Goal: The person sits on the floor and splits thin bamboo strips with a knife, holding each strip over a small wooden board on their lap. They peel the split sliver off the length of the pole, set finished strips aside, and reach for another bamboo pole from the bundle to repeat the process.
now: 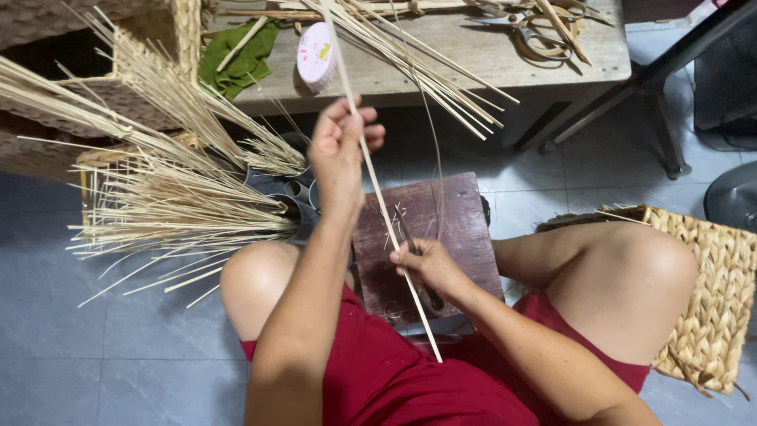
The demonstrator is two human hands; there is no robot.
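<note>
The left hand [341, 150] is closed around the upper part of a long cane strip [378, 197]. The right hand [430, 264], lower down, grips a knife [418, 268] against the same strip, over a dark wooden block [457, 229]. Left of the left hand, dark pots [288, 197] hold bundled splints [165, 205] fanning outward. Right of the right hand sits a woven basket [710, 315], contents unseen.

Two hands, one long bamboo strip [378, 189], one scissors [524, 31] upper right, one pink tape roll [316, 55], one green cloth [240, 61].
</note>
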